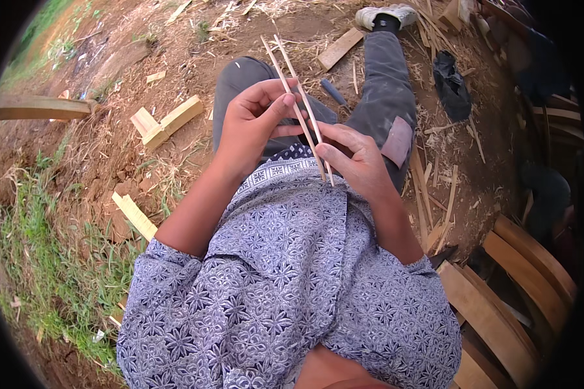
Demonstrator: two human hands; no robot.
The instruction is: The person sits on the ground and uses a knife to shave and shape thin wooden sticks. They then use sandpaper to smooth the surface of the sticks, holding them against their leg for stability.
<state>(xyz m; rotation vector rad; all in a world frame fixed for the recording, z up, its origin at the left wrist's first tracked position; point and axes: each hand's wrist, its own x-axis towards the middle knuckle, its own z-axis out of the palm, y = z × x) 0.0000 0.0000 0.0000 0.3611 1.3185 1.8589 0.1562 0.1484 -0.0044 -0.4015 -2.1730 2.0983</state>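
Observation:
Two thin, pale wooden strips (285,59) lie side by side above my lap, their far ends slightly apart. My left hand (256,120) pinches them near the middle between thumb and fingers. Closer to my body, my right hand (352,150) grips their lower part, thumb on the near side. The near tips reach the front of my patterned blue-and-white shirt (285,240). Just beyond my hands, a tool with a dark blue-grey handle (334,92) rests by my thigh; its other end is hard to make out.
On the dirt at left sits a notched wooden block (169,123). A flat board (340,49) lies near my outstretched shoe (387,15). A black plastic bag (451,87) and wood slivers are to the right. Curved planks (486,318) are stacked lower right, near another person's dark clothing.

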